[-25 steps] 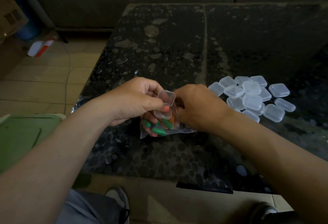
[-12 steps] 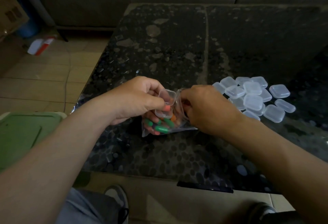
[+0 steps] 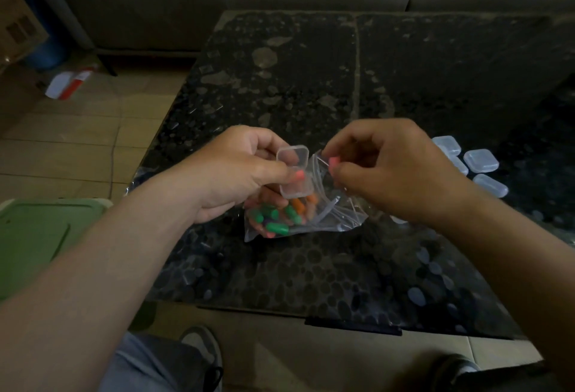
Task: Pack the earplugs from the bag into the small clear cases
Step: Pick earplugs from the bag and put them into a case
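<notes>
Our left hand [image 3: 236,174] grips an open clear case [image 3: 297,189] over the bag [image 3: 336,217] of earplugs on the counter [image 3: 280,80]. Our right hand [image 3: 401,171] pinches a pink earplug [image 3: 333,161] just beside the case. Spare cases [image 3: 480,160] lie far right.

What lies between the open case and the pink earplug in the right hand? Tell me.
Only the clear bag, its raised edge, seen in the head view, separates case from earplug.
</notes>
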`<act>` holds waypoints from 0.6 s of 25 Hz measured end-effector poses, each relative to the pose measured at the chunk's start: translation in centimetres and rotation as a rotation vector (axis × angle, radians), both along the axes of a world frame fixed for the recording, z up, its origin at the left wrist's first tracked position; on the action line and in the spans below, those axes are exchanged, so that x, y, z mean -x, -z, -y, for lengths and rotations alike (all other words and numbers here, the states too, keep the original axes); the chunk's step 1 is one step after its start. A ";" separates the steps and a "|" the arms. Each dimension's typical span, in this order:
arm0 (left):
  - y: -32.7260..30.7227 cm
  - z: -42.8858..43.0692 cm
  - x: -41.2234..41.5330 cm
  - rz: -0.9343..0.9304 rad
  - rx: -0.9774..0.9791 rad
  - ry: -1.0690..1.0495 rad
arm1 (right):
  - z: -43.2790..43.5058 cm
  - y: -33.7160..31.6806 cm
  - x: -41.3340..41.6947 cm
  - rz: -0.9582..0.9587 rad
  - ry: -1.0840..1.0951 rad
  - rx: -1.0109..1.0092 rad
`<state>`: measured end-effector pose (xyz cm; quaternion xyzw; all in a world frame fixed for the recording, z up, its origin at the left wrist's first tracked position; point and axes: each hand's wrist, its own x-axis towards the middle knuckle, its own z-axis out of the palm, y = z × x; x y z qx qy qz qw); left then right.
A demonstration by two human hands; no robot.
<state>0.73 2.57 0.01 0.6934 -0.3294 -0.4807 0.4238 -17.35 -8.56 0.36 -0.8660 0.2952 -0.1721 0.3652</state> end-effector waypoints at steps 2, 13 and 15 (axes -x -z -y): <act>-0.1 0.1 0.4 -0.055 0.028 -0.027 | -0.2 -0.3 -0.1 0.090 -0.017 -0.119; -0.7 0.1 0.7 -0.260 0.045 -0.073 | -0.7 1.5 -0.5 0.223 -0.214 0.271; -0.8 0.1 0.7 -0.284 0.051 -0.074 | -0.7 1.4 -0.4 0.213 -0.208 0.291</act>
